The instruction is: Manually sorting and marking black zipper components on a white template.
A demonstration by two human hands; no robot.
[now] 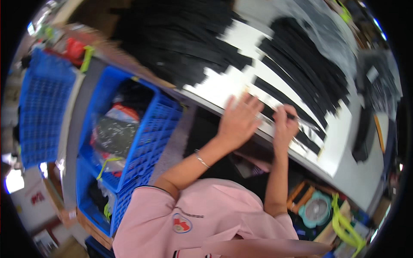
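My left hand (241, 121) lies flat at the near edge of the white work surface (215, 88), its fingers stretched over the end of a black fabric strip. To its right, my right hand (285, 128) is closed around a slim dark tool (291, 116) with a thin, shiny end; blur hides its exact kind. The tool points right along a black strip (306, 139) under that hand. Just beyond lies another black strip (286, 96). Farther off are a big left pile of black strips (176, 41) and a fanned right pile (305, 64).
Left of the table stand stacked blue plastic crates (148, 137) with bagged goods inside. Clear plastic sheeting (320, 30) lies at the far right, and dark bagged pieces (374, 90) at the right edge. A teal fan (316, 209) sits below the table's right side.
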